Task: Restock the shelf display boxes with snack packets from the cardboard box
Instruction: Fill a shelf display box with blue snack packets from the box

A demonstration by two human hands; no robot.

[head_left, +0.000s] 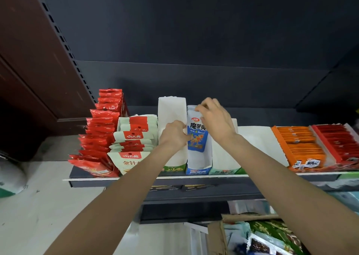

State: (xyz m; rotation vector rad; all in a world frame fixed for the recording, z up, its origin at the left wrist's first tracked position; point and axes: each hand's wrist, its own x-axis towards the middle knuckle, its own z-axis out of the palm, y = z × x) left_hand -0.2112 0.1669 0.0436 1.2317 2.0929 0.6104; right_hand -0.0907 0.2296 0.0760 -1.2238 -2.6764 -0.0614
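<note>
Packet [197, 138], blue-and-white, stood upright in blue display box [198, 169]; right hand [214, 118] pinched its top, left hand [173, 136] gripped its side.

Dark shelf [136, 179] carries display boxes [198, 170], red packets [97, 138]

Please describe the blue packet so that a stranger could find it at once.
Look at the shelf, in its middle row of white display boxes. The blue packet stands in the blue-fronted box, held by both hands. Neighbouring boxes have green fronts and look empty.
</note>
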